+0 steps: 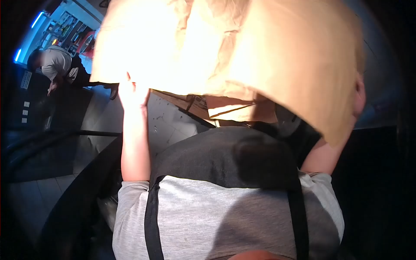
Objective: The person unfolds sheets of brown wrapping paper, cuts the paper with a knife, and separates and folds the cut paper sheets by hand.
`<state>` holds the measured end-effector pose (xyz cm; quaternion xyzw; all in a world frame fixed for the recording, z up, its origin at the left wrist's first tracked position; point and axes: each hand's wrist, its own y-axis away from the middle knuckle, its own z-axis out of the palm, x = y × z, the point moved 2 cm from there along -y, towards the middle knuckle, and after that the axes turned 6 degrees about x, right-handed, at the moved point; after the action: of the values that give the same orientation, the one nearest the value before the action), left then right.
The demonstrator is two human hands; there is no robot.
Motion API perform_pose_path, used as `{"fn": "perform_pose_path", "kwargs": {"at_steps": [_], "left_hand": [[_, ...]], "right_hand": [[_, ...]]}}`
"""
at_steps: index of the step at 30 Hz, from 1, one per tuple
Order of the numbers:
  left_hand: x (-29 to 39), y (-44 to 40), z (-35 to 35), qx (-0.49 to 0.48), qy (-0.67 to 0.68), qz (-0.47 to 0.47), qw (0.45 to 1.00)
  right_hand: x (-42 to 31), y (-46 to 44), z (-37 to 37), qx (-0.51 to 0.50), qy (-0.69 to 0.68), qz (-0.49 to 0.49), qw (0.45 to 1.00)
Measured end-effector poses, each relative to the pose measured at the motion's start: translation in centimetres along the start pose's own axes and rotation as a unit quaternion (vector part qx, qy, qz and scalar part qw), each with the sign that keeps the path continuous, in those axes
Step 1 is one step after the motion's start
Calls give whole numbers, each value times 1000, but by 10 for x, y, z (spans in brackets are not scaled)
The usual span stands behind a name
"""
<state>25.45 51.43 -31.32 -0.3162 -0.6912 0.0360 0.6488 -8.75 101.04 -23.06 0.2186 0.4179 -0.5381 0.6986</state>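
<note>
A large, creased piece of brown paper (299,56) is held up in front of me and fills the top middle of the head view. Bright light washes out its left half. My left hand (134,92) grips the lower left edge, with its thumb showing and the other fingers partly lost in the glare. At the right edge of the paper is my right hand (359,96), closed around the side. Much of that hand is hidden, and the paper's lower right corner hangs in front of my right forearm. I cannot tell whether it is a single sheet or a sack.
Below the paper, brown cardboard pieces (242,110) show beside a dark round object (287,121). A grey tiled floor (167,123) lies to the left. Farther off at upper left, a person (58,63) in a grey top bends forward near shelves (65,28).
</note>
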Motion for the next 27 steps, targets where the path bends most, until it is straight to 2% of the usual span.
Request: {"fn": "perform_pose_path", "kwargs": {"at_steps": [1, 2, 3, 4, 7, 10, 11, 13, 15, 16, 17, 18, 20, 21, 23, 24, 25, 27], "left_hand": [[-14, 3, -2, 21, -122, 35, 992], [-16, 10, 4, 38, -88, 7, 995], [-9, 14, 13, 48, 160, -137, 976], [-1, 19, 22, 121, 395, -263, 872], [11, 40, 39, 117, 352, -268, 889], [-23, 58, 47, 73, 372, -265, 887], [-38, 62, 45, 43, 376, -268, 886], [-33, 72, 57, 45, 382, -272, 882], [-7, 70, 49, 36, 394, -287, 873], [-23, 67, 38, -109, 341, -254, 899], [-27, 72, 43, -50, 182, -302, 934], [-13, 70, 43, -209, 134, -174, 953], [-15, 72, 48, -417, 89, -75, 901], [10, 70, 62, -481, 153, -73, 860], [-35, 54, 64, -276, 262, -183, 906], [-46, 36, 64, -176, 158, -216, 947], [-71, 29, 72, -151, 127, -318, 927], [-128, 29, 86, -95, 60, -508, 854]], "right_hand": [[22, -8, 11, -5, -33, 42, 999], [42, -12, 28, -8, -66, 84, 994], [59, -5, 67, -50, -58, 86, 993], [73, 1, 96, -90, -51, 89, 991], [159, -33, 88, -128, 32, 134, 982], [218, -38, 68, -121, 103, 176, 972], [233, -40, 59, -119, 124, 188, 967], [253, -38, 46, -137, 108, 221, 960], [243, -19, 74, -165, 92, 252, 949], [241, -14, 84, -157, 100, 253, 950], [243, -9, 89, -146, 105, 257, 950], [244, -5, 96, -137, 110, 259, 950], [253, -2, 95, -114, 121, 250, 954], [256, -6, 83, -103, 124, 249, 955], [258, -2, 82, -98, 147, 241, 954], [262, -1, 80, -98, 147, 242, 954], [262, 0, 78, -98, 147, 244, 953], [255, 3, 86, -104, 162, 221, 956]]}}
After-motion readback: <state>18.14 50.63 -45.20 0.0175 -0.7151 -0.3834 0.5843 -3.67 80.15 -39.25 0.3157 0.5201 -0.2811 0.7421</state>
